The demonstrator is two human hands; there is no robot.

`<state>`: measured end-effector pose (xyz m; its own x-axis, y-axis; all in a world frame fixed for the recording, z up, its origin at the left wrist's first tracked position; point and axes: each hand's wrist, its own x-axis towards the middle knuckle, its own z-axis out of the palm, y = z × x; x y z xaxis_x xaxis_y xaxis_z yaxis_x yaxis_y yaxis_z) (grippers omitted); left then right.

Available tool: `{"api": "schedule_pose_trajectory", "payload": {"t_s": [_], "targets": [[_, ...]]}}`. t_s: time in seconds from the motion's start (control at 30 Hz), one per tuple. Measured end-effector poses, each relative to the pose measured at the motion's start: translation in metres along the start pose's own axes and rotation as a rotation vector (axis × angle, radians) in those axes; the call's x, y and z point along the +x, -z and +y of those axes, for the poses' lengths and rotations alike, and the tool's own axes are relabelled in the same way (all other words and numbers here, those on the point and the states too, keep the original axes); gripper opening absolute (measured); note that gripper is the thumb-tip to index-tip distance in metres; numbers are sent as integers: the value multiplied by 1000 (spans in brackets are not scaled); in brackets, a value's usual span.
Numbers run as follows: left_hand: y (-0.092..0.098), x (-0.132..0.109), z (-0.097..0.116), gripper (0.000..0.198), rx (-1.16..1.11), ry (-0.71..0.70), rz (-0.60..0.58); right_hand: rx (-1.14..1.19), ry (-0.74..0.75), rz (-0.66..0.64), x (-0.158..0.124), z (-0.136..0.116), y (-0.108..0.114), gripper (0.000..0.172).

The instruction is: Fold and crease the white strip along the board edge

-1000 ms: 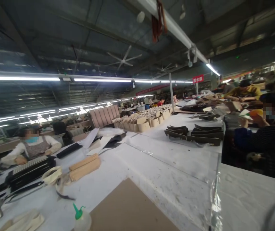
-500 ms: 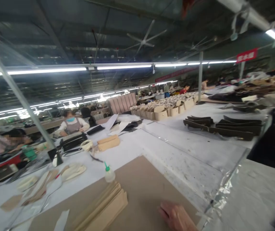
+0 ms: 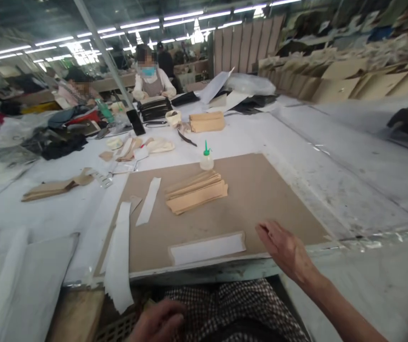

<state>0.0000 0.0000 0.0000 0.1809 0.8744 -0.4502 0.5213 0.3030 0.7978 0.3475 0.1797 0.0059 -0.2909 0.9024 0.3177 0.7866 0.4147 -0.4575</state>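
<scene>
My right hand (image 3: pixel 281 246) hovers over or rests on the right front part of a brown board (image 3: pixel 247 185), fingers curled together; anything inside them is hidden. To its left lies a white strip on tan backing (image 3: pixel 209 248), along the board's front edge. Low in the view, my left hand (image 3: pixel 161 319) is blurred in front of the checked cloth on my lap, its fingers unclear. A fanned stack of tan strips (image 3: pixel 199 194) sits mid-board. Behind it stands a clear bottle with a green nozzle (image 3: pixel 207 160).
White strips (image 3: pixel 120 251) hang over the front edge at the left. Tan pieces (image 3: pixel 52 189) lie on the white table further left. Across the table sits a masked person (image 3: pixel 154 80) beside black stacked pieces (image 3: pixel 156 109). Rows of tan panels (image 3: pixel 343 88) stand at the back right.
My view has tipped down and turned left, bringing the board's front edge, the white strips and my left hand into sight. My right hand stays near the board's right side, fingers curled.
</scene>
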Motion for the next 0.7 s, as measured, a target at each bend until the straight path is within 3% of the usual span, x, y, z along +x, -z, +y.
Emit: {"api": "schedule_pose_trajectory", "payload": {"t_s": [0.07,0.13,0.2,0.27,0.47,0.63,0.7], "targets": [[21,2,-1,31,-20,-13,196,126,222,-45,-7,-46,-15,21],[37,10,0,29,9,-31,440,169,355,-121,-12,-86,-36,21],[47,25,1,27,127,-94,636,174,403,-219,-13,-115,-57,21],[51,43,3,22,295,-188,728,163,425,-290,-11,-133,-77,26],[45,82,12,16,523,-274,725,92,407,-341,-10,-143,-103,25],[39,88,26,7,306,-240,631,106,386,-321,-16,-140,-105,33],[38,90,29,12,189,-218,582,107,381,-305,-17,-140,-106,34]]}}
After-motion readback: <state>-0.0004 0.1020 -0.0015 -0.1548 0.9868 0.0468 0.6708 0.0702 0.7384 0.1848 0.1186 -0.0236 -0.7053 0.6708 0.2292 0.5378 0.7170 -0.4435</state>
